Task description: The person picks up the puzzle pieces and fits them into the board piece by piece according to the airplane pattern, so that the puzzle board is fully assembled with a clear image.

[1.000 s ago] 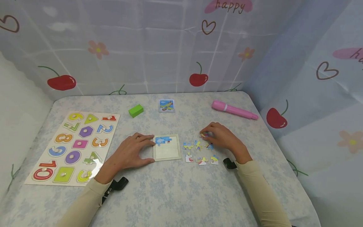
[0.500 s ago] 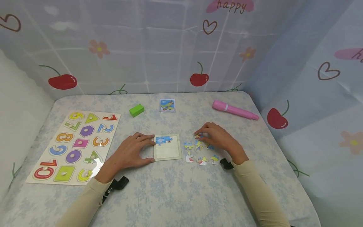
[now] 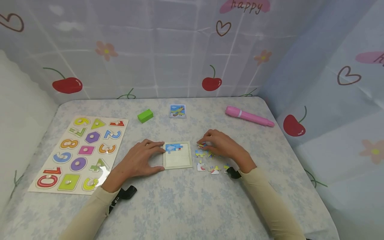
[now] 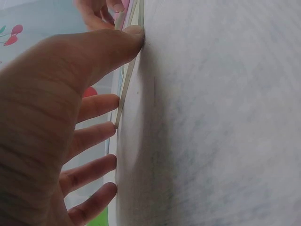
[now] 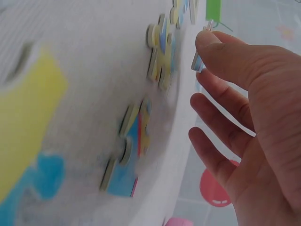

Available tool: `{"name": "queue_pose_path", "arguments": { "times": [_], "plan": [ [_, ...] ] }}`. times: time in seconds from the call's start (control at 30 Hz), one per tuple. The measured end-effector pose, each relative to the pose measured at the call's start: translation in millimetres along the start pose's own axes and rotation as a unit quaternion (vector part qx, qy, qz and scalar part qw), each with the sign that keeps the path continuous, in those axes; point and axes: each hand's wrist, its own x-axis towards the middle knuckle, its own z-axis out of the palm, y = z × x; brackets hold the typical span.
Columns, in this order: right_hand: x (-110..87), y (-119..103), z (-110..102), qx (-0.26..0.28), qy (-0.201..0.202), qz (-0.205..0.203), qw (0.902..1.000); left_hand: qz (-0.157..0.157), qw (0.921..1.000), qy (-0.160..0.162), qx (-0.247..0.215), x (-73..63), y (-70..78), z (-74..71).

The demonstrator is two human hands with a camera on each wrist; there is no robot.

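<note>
My right hand (image 3: 225, 145) pinches a small jigsaw piece (image 5: 197, 62) between thumb and index finger, above the table just right of the puzzle tray (image 3: 190, 156). The other fingers of that hand are spread loosely. Blue sky pieces (image 3: 173, 148) lie joined along the tray's top inside edge. My left hand (image 3: 135, 162) rests at the tray's left side, thumb and index fingertip touching its edge, fingers extended. Under and before the right hand lie several loose jigsaw pieces (image 3: 200, 166) in two rows; the hand partly hides some of them.
A number-and-shape peg board (image 3: 87, 160) lies at the left, partly under the left forearm. Farther back are a green block (image 3: 145, 116), a small airplane picture card (image 3: 178, 111) and a pink pen-shaped stick (image 3: 249, 116). A patterned cloth hangs behind the table.
With the jigsaw piece in its pinch, my right hand has moved left over the loose pieces toward the tray. The left hand stays at the tray's edge.
</note>
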Motion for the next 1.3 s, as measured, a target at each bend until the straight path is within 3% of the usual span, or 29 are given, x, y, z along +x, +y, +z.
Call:
{"name": "queue_pose_path", "arguments": {
  "times": [0.7,1.1,1.3],
  "plan": [
    [37.8,-28.3,11.9,-0.008,-0.043,-0.058,0.9974,-0.003,1.0000,-0.006,0.000,1.8,1.9,-1.1],
    [48.0,-36.1,18.1,-0.006,-0.050,-0.071,0.9962,-0.006,0.9999,-0.009,0.002,1.0,1.5,-0.1],
    [50.8,-39.5,20.5,-0.027,-0.047,-0.051,0.9972,-0.006,1.0000,-0.008,0.001,0.7,1.6,-0.6]
  ]
}}
